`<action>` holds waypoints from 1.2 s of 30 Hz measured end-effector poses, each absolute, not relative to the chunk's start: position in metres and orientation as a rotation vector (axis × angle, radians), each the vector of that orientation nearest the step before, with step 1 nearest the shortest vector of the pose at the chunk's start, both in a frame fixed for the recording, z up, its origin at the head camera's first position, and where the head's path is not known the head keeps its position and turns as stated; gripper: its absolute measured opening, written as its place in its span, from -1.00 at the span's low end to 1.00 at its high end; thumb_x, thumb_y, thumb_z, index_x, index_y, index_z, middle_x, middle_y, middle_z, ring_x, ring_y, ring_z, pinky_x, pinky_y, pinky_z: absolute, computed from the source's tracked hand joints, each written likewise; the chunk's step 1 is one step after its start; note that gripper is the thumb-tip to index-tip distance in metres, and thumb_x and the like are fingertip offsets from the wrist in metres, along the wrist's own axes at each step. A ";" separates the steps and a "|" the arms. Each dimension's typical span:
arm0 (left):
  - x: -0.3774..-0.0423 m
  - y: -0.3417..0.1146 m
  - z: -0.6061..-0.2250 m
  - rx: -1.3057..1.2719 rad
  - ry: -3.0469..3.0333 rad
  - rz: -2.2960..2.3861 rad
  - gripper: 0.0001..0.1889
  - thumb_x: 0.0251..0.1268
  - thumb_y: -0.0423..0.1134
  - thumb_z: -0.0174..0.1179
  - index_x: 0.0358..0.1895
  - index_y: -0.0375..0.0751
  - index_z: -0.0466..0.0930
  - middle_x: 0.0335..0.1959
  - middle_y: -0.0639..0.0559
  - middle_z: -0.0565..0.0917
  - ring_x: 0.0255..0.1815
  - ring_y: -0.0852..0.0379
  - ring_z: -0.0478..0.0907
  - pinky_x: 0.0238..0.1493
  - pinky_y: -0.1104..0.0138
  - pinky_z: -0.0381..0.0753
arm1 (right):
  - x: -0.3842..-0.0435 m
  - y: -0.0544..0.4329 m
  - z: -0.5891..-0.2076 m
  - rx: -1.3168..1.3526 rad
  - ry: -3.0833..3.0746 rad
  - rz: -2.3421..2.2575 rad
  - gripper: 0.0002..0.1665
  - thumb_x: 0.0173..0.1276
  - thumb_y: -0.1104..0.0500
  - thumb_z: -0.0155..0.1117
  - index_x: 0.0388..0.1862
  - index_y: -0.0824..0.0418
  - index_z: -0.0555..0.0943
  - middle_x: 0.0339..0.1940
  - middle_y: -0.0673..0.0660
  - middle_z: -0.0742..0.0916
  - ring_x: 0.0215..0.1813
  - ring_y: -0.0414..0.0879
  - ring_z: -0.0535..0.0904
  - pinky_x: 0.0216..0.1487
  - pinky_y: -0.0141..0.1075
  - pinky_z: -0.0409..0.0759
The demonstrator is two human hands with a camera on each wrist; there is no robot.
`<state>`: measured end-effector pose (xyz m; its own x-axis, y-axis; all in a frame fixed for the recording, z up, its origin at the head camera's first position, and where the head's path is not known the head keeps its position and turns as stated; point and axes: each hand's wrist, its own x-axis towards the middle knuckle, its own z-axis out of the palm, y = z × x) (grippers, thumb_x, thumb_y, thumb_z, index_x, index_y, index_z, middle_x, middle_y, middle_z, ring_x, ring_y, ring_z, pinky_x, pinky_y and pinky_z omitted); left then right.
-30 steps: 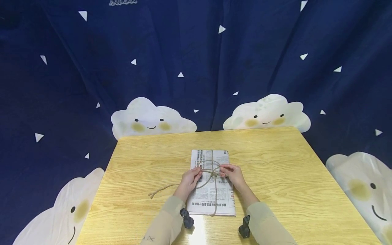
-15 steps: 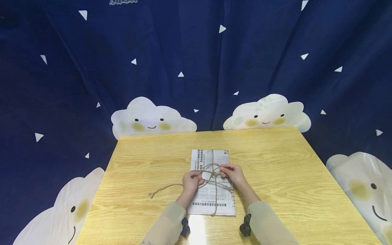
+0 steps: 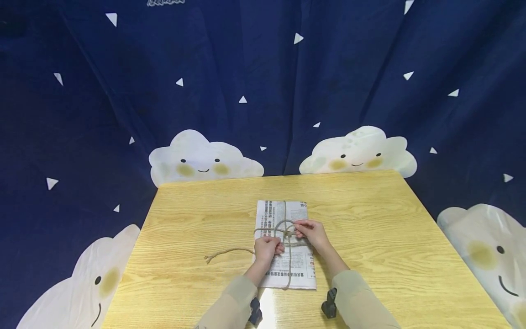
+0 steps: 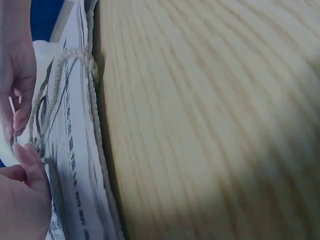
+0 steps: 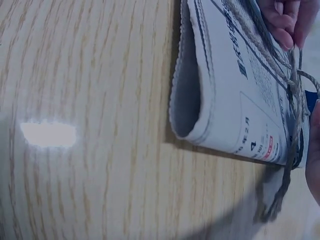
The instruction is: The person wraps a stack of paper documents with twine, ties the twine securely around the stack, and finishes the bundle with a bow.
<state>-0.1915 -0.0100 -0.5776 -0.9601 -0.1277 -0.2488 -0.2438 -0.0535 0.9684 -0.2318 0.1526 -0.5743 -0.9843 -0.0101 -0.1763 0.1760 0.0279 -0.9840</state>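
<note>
A folded newspaper bundle lies on the table, bound lengthwise and crosswise with thin brown twine. The twine crosses in a knot near the bundle's middle, with a raised loop just above. My left hand is over the bundle's left half, pinching a strand just below and left of the knot. Right of the knot, my right hand pinches the loop between thumb and fingertips. In the right wrist view a frayed twine end sticks out past the newspaper's edge. The left wrist view has both hands' fingertips close together at the twine.
The wooden table extends around the bundle. Another loose twine end trails onto the table at left. Behind the table hangs a dark blue curtain with white clouds and triangles. A dark wrist camera sits below the right sleeve.
My left hand has moved down and right, nearer the knot. The loop has become smaller, and the trailing left end has shifted slightly right. My right hand has stayed nearly in place.
</note>
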 end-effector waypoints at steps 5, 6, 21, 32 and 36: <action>-0.194 -0.009 -0.581 -0.244 2.233 1.980 -0.83 0.08 -0.39 0.22 -0.55 -0.48 0.62 -0.82 -0.05 0.55 -0.88 0.33 0.39 -0.82 0.51 0.44 | -0.233 0.153 -0.574 0.183 2.169 -2.077 -0.70 0.21 0.37 0.21 -0.08 0.52 0.54 -0.39 0.35 0.68 -0.48 -0.13 0.63 -0.31 -0.29 0.66; -0.197 -0.011 -0.582 -0.203 2.289 1.912 -0.80 0.08 -0.35 0.25 -0.59 -0.43 0.61 -0.86 0.01 0.52 -0.90 0.34 0.36 -0.84 0.53 0.40 | -0.233 0.153 -0.574 0.187 2.169 -2.075 -0.70 0.21 0.38 0.21 -0.08 0.51 0.55 -0.39 0.35 0.68 -0.48 -0.13 0.63 -0.31 -0.30 0.66; -0.241 -0.020 -0.566 -0.050 2.695 1.509 -0.86 0.04 -0.33 0.30 -0.55 -0.35 0.65 -0.69 -0.01 0.59 -0.69 0.25 0.38 -0.67 0.47 0.41 | -0.231 0.154 -0.572 0.191 2.163 -2.076 -0.73 0.22 0.37 0.21 -0.11 0.50 0.56 -0.45 0.25 0.69 -0.48 -0.14 0.63 -0.34 -0.33 0.66; -0.241 -0.020 -0.564 -0.131 2.503 1.635 -0.93 0.05 -0.51 0.15 -0.38 -0.45 0.60 -0.68 -0.06 0.59 -0.78 0.25 0.44 -0.73 0.47 0.48 | -0.232 0.155 -0.574 0.178 2.113 -2.108 -0.70 0.20 0.41 0.20 -0.08 0.53 0.54 -0.39 0.34 0.69 -0.49 -0.15 0.63 -0.33 -0.32 0.66; -0.235 -0.023 -0.565 -0.261 2.223 1.862 -0.87 0.09 -0.54 0.09 -0.27 -0.52 0.54 -0.57 -0.10 0.59 -0.76 0.28 0.48 -0.62 0.43 0.59 | -0.232 0.156 -0.573 0.166 2.116 -2.093 -0.70 0.21 0.40 0.20 -0.08 0.52 0.53 -0.40 0.31 0.69 -0.48 -0.16 0.62 -0.32 -0.34 0.65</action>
